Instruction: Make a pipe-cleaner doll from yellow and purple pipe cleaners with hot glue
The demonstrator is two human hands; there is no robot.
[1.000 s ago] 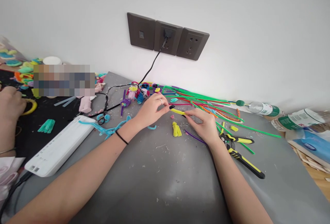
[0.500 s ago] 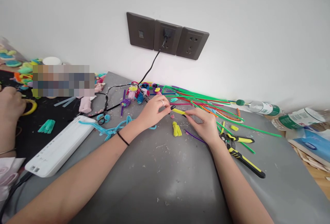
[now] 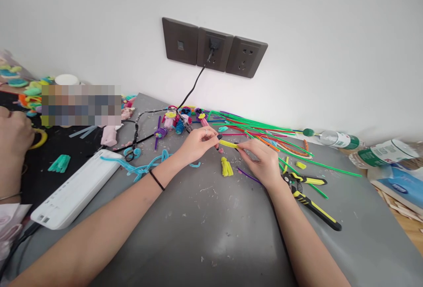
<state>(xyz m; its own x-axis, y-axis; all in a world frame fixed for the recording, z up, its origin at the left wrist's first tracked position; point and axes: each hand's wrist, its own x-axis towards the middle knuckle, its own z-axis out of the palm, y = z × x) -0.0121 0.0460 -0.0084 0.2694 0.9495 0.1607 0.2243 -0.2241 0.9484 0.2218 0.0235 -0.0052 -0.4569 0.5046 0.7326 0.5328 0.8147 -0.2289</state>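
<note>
Between my two hands stretches a short yellow pipe cleaner piece [image 3: 228,144], raised a little over the table. My left hand [image 3: 201,143] pinches its left end between thumb and finger. The right end is gripped by the fingertips of my right hand [image 3: 261,160]. Just below lies a yellow pipe cleaner bundle [image 3: 226,166], bent into a tassel-like shape. A purple pipe cleaner [image 3: 248,175] runs toward my right wrist. Yellow-and-black wire cutters [image 3: 312,203] rest to the right of my right hand, jaws partly hidden by it.
Green pipe cleaners [image 3: 271,124] and other colours lie along the wall. Light-blue pipe cleaners [image 3: 142,168] and a white power strip [image 3: 77,190] sit left. Plastic bottles [image 3: 337,138] lie at the right. Another person's hand [image 3: 15,139] is at the far left, near teal pieces [image 3: 59,163].
Both hands keep their pinch on the yellow piece and have barely shifted. The rest of the table looks the same.
</note>
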